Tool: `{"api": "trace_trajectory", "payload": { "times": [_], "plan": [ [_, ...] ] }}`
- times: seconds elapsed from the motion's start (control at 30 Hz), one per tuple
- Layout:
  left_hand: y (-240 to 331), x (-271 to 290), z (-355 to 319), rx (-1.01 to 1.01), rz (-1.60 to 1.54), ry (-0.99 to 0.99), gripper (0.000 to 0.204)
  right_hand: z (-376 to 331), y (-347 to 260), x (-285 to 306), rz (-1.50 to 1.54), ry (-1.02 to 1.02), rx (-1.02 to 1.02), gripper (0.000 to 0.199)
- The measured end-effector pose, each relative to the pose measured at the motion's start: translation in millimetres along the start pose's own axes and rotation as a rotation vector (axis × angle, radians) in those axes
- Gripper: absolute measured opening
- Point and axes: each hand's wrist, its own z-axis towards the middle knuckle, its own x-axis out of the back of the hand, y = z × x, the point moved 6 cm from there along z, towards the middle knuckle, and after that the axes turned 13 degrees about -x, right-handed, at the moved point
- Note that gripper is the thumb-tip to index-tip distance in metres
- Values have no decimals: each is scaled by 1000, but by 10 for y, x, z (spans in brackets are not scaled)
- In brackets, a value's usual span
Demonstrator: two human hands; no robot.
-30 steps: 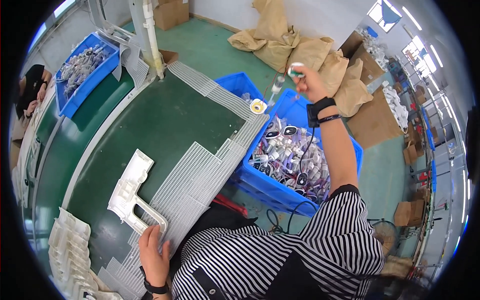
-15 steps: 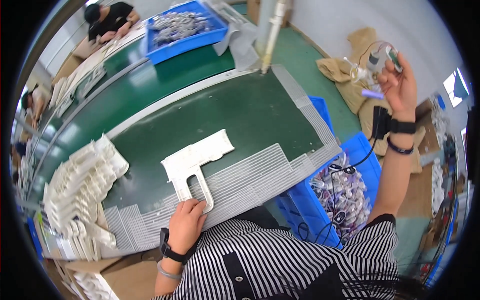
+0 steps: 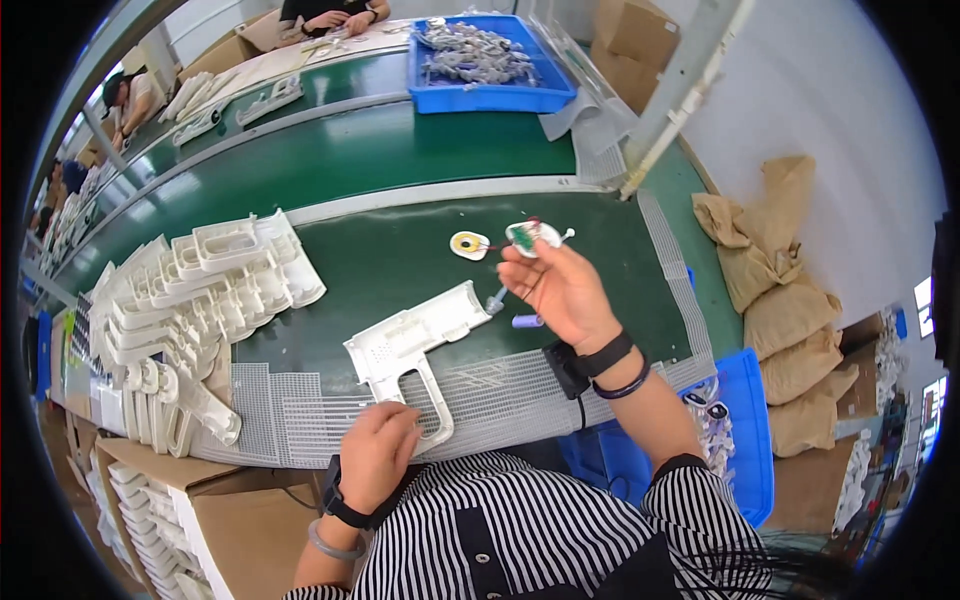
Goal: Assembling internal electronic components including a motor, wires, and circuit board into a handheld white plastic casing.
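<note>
On the green work surface [image 3: 330,350] lies a white plastic pistol-shaped housing half [image 3: 420,325], its hollow side facing up. My left hand [image 3: 378,455] is closed on the end of its looped handle. Above the right end of the housing, my right hand [image 3: 570,295] pinches a small circuit board assembly [image 3: 524,237], white with a green face. Thin wires run from it to a round white part with a yellow centre [image 3: 468,244]. A purple cylinder [image 3: 527,321] and a translucent grey piece [image 3: 497,298] hang below the fingers; their attachment is partly hidden.
Nested white housings [image 3: 200,290] are stacked at the left. A blue bin [image 3: 745,430] of small assemblies stands low on the right; a blue tray [image 3: 490,100] sits across the far bench. Tan sacks [image 3: 790,310] lie beyond a post. Co-workers' hands [image 3: 340,20] show at the far bench.
My right hand has swung in from the far right, bringing the circuit board assembly over the work surface near the housing. My left hand keeps its grip on the handle. The head view has shifted.
</note>
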Motion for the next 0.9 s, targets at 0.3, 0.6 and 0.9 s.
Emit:
{"api": "trace_trajectory", "payload": {
  "times": [0.3, 0.6, 0.9],
  "plan": [
    [-447, 526, 335, 187, -279, 353, 17, 775, 455, -272, -369, -115, -327, 37],
    [-1289, -206, 1013, 793, -1297, 45, 48, 808, 863, -379, -372, -281, -569, 36],
    [-1399, -371, 1382, 685, -1240, 220, 38, 848, 731, -468, -571, -246, -582, 47]
  ]
}}
